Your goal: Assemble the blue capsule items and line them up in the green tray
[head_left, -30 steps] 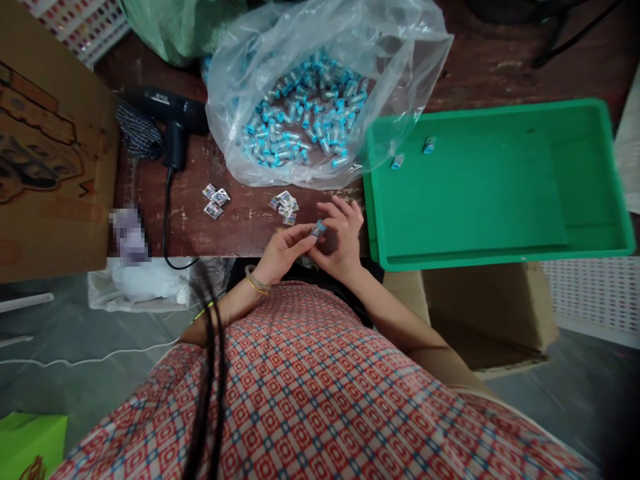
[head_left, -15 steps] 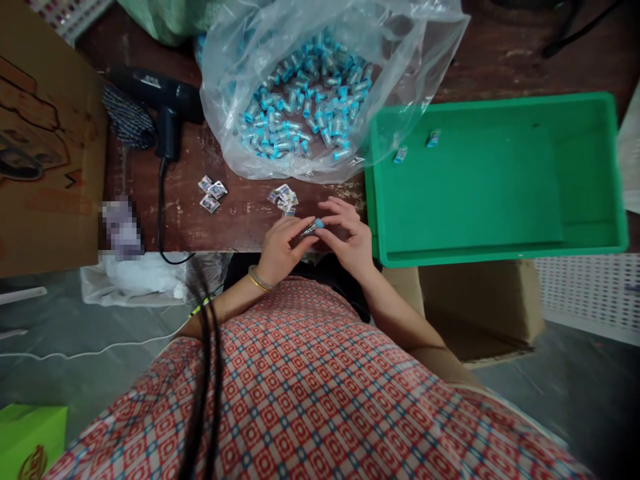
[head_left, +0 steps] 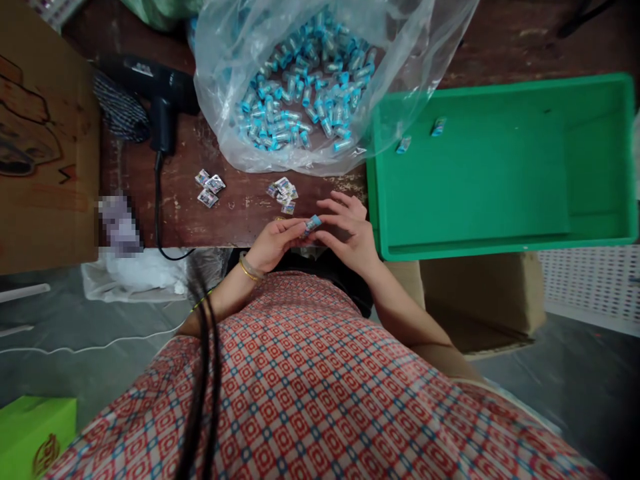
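My left hand [head_left: 275,243] is closed around a small clear vial with a blue cap [head_left: 313,224], pinched between thumb and fingers; its side looks covered by a printed sleeve. Beside the cap is my right hand [head_left: 350,233], fingers apart, index fingertip at the cap's end; whether it touches is hard to tell. Just beyond my hands lies a small pile of printed sleeves [head_left: 284,189]. A second cluster of printed sleeves [head_left: 210,187] sits farther left. Many blue-capped vials [head_left: 295,100] fill an open clear plastic bag [head_left: 225,143] at the back.
On the right stands a green bin [head_left: 500,250] with two small labelled vials [head_left: 438,127] inside. A black heat gun [head_left: 163,110] with its cord lies at left, by a cardboard box [head_left: 50,147]. An open carton [head_left: 480,300] is below the table [head_left: 240,220].
The vial has turned in my fingers, and its printed side now shows. My right thumb and index finger have eased away from the cap. The view has shifted slightly.
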`<state>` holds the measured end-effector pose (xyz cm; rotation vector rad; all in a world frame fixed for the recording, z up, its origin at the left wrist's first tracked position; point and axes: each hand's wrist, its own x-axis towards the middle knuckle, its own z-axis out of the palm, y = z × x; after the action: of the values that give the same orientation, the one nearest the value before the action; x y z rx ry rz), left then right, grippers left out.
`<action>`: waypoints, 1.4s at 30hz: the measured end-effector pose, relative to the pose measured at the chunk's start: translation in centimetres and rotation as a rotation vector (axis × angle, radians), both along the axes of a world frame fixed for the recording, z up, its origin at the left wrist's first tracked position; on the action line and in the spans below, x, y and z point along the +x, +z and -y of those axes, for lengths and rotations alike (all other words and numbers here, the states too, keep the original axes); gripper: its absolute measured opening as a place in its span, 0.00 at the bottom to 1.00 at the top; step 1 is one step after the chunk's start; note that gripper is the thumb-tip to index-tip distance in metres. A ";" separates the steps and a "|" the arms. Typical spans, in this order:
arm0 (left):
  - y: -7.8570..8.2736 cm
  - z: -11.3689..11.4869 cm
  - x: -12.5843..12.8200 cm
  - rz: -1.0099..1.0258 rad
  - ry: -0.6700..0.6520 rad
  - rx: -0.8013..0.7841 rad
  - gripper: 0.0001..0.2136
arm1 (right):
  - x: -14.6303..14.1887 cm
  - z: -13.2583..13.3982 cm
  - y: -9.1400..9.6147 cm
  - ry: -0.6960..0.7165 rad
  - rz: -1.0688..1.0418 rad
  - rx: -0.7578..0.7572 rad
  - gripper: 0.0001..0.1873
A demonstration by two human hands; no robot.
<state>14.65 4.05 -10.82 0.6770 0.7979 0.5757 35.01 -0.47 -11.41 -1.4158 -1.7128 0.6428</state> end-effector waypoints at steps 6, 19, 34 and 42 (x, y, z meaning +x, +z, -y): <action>0.3 0.2 0.2 0.038 -0.017 -0.045 0.22 | -0.8 0.6 -0.7 0.063 0.069 0.018 0.21; 0.3 0.4 0.9 0.092 -0.010 0.000 0.22 | -0.8 -0.3 -0.6 0.121 0.052 0.090 0.20; 0.6 2.1 1.6 -0.152 0.112 0.315 0.24 | -2.9 0.7 -2.4 -0.092 0.005 0.143 0.21; 0.6 1.9 1.4 -0.049 0.081 0.152 0.22 | -2.8 1.5 -1.6 -0.006 -0.081 0.060 0.20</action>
<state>16.10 2.11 -10.26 0.8033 0.8357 0.7009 32.21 -1.99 -12.98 -1.3358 -1.6502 0.6321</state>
